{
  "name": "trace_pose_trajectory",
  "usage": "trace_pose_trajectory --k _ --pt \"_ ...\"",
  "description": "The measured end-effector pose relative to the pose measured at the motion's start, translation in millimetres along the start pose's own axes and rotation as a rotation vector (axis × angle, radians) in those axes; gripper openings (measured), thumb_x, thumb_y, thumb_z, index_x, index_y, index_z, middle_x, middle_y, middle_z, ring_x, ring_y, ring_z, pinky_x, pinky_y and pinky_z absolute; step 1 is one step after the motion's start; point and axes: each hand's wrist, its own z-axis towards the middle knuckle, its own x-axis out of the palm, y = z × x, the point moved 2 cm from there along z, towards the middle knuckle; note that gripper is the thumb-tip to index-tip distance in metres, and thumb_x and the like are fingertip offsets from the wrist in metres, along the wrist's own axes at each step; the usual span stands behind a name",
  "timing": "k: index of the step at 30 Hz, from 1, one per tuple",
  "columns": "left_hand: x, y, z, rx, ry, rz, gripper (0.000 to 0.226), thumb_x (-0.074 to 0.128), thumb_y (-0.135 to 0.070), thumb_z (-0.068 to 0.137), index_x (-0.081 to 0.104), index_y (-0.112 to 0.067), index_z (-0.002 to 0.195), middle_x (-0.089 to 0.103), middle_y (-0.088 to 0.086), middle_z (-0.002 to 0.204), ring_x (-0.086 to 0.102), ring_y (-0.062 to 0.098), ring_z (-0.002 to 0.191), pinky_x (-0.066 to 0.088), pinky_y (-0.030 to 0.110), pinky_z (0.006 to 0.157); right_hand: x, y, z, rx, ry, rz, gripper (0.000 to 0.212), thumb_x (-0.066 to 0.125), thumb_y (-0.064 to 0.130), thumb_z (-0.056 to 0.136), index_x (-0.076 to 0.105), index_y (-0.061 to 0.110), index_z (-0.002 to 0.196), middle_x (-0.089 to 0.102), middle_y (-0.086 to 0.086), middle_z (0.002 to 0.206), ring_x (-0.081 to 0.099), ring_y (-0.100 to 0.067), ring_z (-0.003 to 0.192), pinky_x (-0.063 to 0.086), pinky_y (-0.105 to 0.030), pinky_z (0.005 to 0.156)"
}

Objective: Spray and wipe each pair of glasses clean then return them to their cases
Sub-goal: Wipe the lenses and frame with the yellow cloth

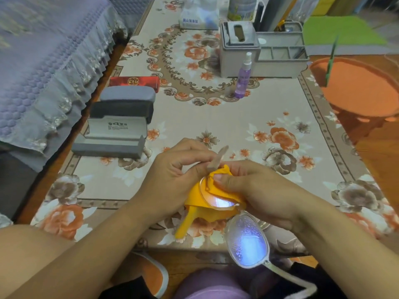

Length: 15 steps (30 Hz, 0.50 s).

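Note:
A pair of clear-framed glasses [247, 239] is held over the table's near edge; the near lens carries droplets. My left hand [172, 169] grips the glasses by the far temple arm. My right hand [254, 186] presses a yellow cloth [198, 203] onto the far lens, pinching it between thumb and fingers. An open grey case [112, 137] lies empty at the left. Behind it sit a black case [122, 110], a grey case [128, 93] and a red case [135, 82], all closed. A purple spray bottle [244, 79] stands upright in the middle of the table.
A flowered tablecloth [237, 126] covers the table. At the back stand a grey organiser box [239, 59], a tissue pack [198, 18] and a canister. An orange stool [358, 87] is at the right, a purple-covered sofa [43, 61] at the left.

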Motion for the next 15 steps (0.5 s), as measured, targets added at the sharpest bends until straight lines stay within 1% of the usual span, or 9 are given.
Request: trace_pose_trajectory --k 2,4,6,8,10,11,13,14,15 --pt "-0.1 -2.3 -1.1 0.032 -0.021 -0.009 0.016 0.064 -0.021 0.094 0.071 -0.034 0.099 0.068 0.000 0.097 0.065 0.023 0.099 0.053 0.029 0.087 -0.5 4.2 -1.8 0.037 0.043 0.127 0.026 0.062 0.011 0.094 0.061 -0.007 0.113 0.065 -0.021 0.094 0.066 -0.029 0.082 0.059 -0.038 0.077" --pt "2.1 1.3 -2.2 0.026 -0.032 0.018 0.014 0.065 -0.018 0.093 0.073 -0.029 0.098 0.068 0.000 0.097 0.065 0.023 0.099 0.053 0.033 0.086 0.4 4.7 -1.2 0.023 0.020 0.093 0.014 0.061 0.007 0.094 0.063 -0.002 0.105 0.065 -0.017 0.089 0.065 -0.026 0.079 0.058 -0.035 0.074" --pt "5.1 6.2 -3.4 -0.004 -0.029 0.001 0.010 0.067 -0.018 0.093 0.075 -0.022 0.097 0.067 0.001 0.096 0.065 0.024 0.097 0.053 0.036 0.084 1.8 1.6 0.5 -0.005 -0.032 0.007 0.008 0.060 0.001 0.094 0.067 -0.002 0.097 0.067 -0.019 0.085 0.066 -0.029 0.077 0.058 -0.038 0.072" --pt "8.4 8.4 -5.3 -0.009 -0.011 -0.030 0.012 0.066 -0.022 0.092 0.076 -0.017 0.096 0.066 0.001 0.093 0.065 0.023 0.094 0.051 0.033 0.083 6.9 0.9 0.2 -0.036 -0.029 -0.049 0.010 0.064 -0.004 0.091 0.072 0.002 0.089 0.070 -0.020 0.082 0.068 -0.030 0.072 0.058 -0.037 0.064" --pt "10.5 8.3 -6.4 -0.012 0.008 -0.041 0.011 0.067 -0.023 0.090 0.077 -0.019 0.095 0.066 0.001 0.091 0.065 0.021 0.093 0.050 0.030 0.083 9.0 -0.5 -1.0 -0.039 -0.034 -0.058 0.023 0.067 -0.006 0.087 0.075 0.012 0.075 0.071 -0.014 0.074 0.069 -0.027 0.063 0.059 -0.036 0.057" --pt "10.4 8.1 -5.9 -0.020 0.009 -0.043 0.010 0.068 -0.022 0.090 0.076 -0.022 0.095 0.067 0.000 0.091 0.065 0.021 0.093 0.050 0.029 0.083 8.6 -0.6 -0.5 -0.049 -0.051 -0.048 0.023 0.068 -0.004 0.088 0.075 0.012 0.074 0.072 -0.016 0.074 0.071 -0.032 0.064 0.061 -0.040 0.060" --pt "7.7 7.5 -1.9 -0.029 -0.011 -0.035 0.011 0.069 -0.023 0.091 0.074 -0.031 0.095 0.068 -0.003 0.094 0.066 0.022 0.095 0.052 0.030 0.084 5.6 -2.3 0.8 -0.099 -0.085 -0.087 0.010 0.067 0.004 0.092 0.074 0.004 0.085 0.073 -0.026 0.084 0.071 -0.045 0.076 0.062 -0.052 0.073" --pt "5.6 7.2 0.4 -0.028 -0.023 -0.041 0.014 0.067 -0.023 0.092 0.073 -0.035 0.096 0.069 -0.004 0.095 0.067 0.023 0.096 0.053 0.032 0.085 5.3 -1.2 1.0 -0.116 -0.109 -0.107 0.011 0.065 0.009 0.095 0.072 0.002 0.091 0.073 -0.024 0.086 0.071 -0.044 0.079 0.061 -0.051 0.075" --pt "3.2 6.9 2.3 -0.022 -0.033 -0.059 0.015 0.067 -0.023 0.092 0.073 -0.036 0.096 0.069 -0.002 0.096 0.067 0.024 0.097 0.054 0.034 0.086 5.3 0.1 0.9 -0.123 -0.119 -0.093 0.014 0.062 0.012 0.097 0.071 0.003 0.091 0.073 -0.019 0.084 0.071 -0.037 0.076 0.060 -0.046 0.072"
